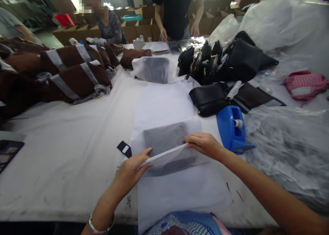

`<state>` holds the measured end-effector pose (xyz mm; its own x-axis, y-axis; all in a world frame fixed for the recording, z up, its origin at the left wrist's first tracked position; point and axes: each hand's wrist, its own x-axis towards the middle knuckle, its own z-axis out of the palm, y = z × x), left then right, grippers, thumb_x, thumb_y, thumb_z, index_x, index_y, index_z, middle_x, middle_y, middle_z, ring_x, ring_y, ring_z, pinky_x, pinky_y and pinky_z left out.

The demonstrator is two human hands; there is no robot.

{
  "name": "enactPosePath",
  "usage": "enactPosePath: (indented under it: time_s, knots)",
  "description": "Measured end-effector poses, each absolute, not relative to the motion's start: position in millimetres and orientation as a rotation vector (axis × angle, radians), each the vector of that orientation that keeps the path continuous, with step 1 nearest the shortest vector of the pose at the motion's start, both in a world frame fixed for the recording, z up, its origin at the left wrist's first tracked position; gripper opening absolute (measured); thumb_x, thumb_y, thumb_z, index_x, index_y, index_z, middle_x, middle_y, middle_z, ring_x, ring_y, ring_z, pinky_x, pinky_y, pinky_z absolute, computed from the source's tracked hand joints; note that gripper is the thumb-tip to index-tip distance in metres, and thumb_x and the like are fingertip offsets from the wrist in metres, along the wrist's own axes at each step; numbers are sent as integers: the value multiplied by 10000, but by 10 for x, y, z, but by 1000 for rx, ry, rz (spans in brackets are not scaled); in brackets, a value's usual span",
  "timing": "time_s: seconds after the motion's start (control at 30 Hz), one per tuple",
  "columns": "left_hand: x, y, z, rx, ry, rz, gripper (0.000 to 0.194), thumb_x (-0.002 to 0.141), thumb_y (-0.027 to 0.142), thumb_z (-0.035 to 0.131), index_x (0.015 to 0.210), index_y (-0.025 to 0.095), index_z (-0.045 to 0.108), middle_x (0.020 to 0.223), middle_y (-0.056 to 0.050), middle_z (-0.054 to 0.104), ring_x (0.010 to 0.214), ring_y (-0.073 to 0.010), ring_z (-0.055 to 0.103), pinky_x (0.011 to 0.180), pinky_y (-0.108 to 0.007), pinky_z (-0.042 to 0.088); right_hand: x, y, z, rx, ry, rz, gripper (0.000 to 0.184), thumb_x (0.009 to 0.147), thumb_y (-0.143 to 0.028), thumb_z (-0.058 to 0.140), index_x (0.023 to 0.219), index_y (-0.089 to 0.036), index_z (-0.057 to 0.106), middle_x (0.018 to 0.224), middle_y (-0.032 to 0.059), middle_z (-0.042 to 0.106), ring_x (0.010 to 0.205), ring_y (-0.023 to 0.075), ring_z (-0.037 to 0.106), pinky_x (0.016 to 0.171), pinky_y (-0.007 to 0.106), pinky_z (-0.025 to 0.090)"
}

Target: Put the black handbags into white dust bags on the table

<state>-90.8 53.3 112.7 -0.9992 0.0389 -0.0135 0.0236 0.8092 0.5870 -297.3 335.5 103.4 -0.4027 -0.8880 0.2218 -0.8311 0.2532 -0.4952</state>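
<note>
In front of me a dark, flat, rectangular item (164,137) shows through thin white wrapping paper (168,153) folded over it. My left hand (131,168) pinches the left end of the paper's raised folded edge between thumb and fingers. At the right end of that same edge, my right hand (203,144) grips the paper. Whether the item is a bag or something else is hard to tell through the sheet. A black tag (124,149) with a white label lies beside my left hand. To the right of my right hand stands a blue tape dispenser (231,128).
Brown bags (78,79) with wrapped straps line the left. Black bags (241,60) and a black pouch (209,97) sit at right, near clear plastic (290,149). Ahead lies another paper-wrapped item (156,69). Co-workers stand across the table, one person (177,8) handling plastic.
</note>
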Motion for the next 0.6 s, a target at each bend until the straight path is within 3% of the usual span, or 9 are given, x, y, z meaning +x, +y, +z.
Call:
enactPosePath:
  time_s: [0.17, 0.6]
  knots:
    - [-914, 531, 1043, -25, 3060, 1025, 306, 932, 375, 535, 1181, 225, 632, 1238, -37, 661, 1084, -173, 652, 969, -257, 498, -3037, 3314, 1023, -1533, 2369, -922, 232, 966, -394, 496, 938, -236, 663, 922, 23, 717, 837, 152, 662, 781, 239, 478]
    - [-980, 536, 1052, -361, 2917, 1293, 280, 941, 386, 494, 1045, 234, 705, 1077, -9, 729, 976, -165, 682, 850, -207, 520, -3015, 3229, 1091, -1418, 2419, -888, 262, 993, -344, 409, 919, -224, 630, 892, 36, 681, 807, 158, 625, 739, 247, 445]
